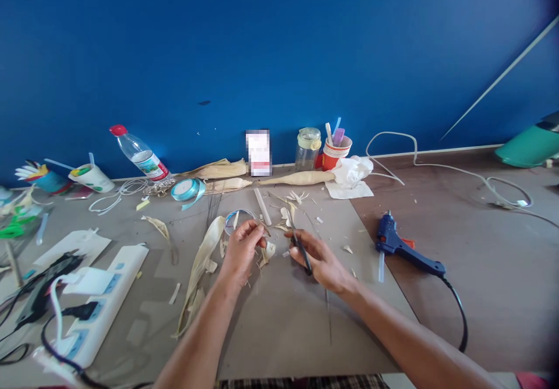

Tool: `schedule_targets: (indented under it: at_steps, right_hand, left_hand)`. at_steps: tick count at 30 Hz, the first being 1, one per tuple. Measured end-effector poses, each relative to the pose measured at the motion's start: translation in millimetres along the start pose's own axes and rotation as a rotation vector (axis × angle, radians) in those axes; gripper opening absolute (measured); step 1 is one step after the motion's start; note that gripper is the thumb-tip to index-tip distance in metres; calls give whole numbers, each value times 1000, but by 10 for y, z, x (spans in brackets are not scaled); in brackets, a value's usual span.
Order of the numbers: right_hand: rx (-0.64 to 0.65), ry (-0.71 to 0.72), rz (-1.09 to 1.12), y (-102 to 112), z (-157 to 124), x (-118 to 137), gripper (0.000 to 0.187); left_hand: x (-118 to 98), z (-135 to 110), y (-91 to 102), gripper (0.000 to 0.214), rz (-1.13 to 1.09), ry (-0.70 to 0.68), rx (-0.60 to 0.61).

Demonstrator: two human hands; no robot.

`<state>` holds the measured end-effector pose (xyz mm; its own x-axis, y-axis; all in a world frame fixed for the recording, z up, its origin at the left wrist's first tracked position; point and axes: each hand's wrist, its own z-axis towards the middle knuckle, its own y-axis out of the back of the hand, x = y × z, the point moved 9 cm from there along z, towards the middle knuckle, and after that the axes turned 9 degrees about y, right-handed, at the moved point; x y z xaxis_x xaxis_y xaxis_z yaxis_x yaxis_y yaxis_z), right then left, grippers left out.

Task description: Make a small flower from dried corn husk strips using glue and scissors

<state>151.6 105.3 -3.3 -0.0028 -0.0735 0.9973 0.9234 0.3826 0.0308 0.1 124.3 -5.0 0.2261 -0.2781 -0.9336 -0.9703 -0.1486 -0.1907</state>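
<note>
My left hand [245, 248] is closed, thumb and finger pinching a small brownish sliver [266, 231], perhaps dried husk; its exact kind is too small to tell. My right hand [321, 262] is wrapped round black-handled scissors [301, 250], blades pointing away from me. A gap separates the scissors from the sliver. Between and beyond the hands lie pale husk scraps [268, 253] and a translucent glue stick [262, 207]. A long dried corn husk [203, 267] lies left of my left hand, near a clear round ring [239, 220]. Thin wire [328, 313] lies below my right wrist.
A blue glue gun [406, 248] rests at right, its cord running toward me. At left are a white power strip [111, 296], a ribbon spool [184, 189] and a tilted water bottle [142, 153]. A glass jar [308, 151] and paper cups [336, 153] stand by the blue wall.
</note>
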Motion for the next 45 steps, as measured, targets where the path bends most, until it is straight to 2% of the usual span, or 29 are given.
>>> schedule_targets:
  at_steps: [4, 8, 12, 18, 26, 32, 34, 38, 40, 42, 45]
  right_hand:
    - [-39, 29, 185, 14, 36, 62, 45]
    - [-113, 45, 228, 73, 63, 48, 45]
    - [-146, 61, 211, 111, 68, 26, 45]
    - [-295, 113, 188, 228, 47, 19, 51]
    - [-314, 108, 157, 211, 38, 24, 48]
    - [-272, 109, 49, 223, 37, 39, 41]
    - [-254, 105, 7, 237, 42, 51, 41]
    - [-196, 98, -43, 229, 57, 71, 37]
    - [-174, 90, -56, 219, 61, 70, 36]
    - [-176, 86, -57, 225, 65, 66, 37]
    - [-201, 81, -45, 255, 77, 60, 39]
  left_hand:
    - [11, -15, -34, 17, -168, 29, 36]
    - [27, -39, -90, 22, -229, 48, 57]
    - [73, -60, -137, 22, -197, 90, 76]
    - [172, -123, -281, 20, -127, 182, 179]
    - [201, -167, -428, 18, -88, 170, 269]
    - [170, -225, -475, 15, -3, 165, 331]
    - [116, -231, -444, 13, 107, 117, 307]
    - [-49, -219, -374, 10, 365, -75, 213]
    - [-88, -210, -362, 6, 425, -135, 193]
    - [-56, -195, -364, 7, 425, -120, 213]
    - [71, -186, -399, 9, 408, -16, 297]
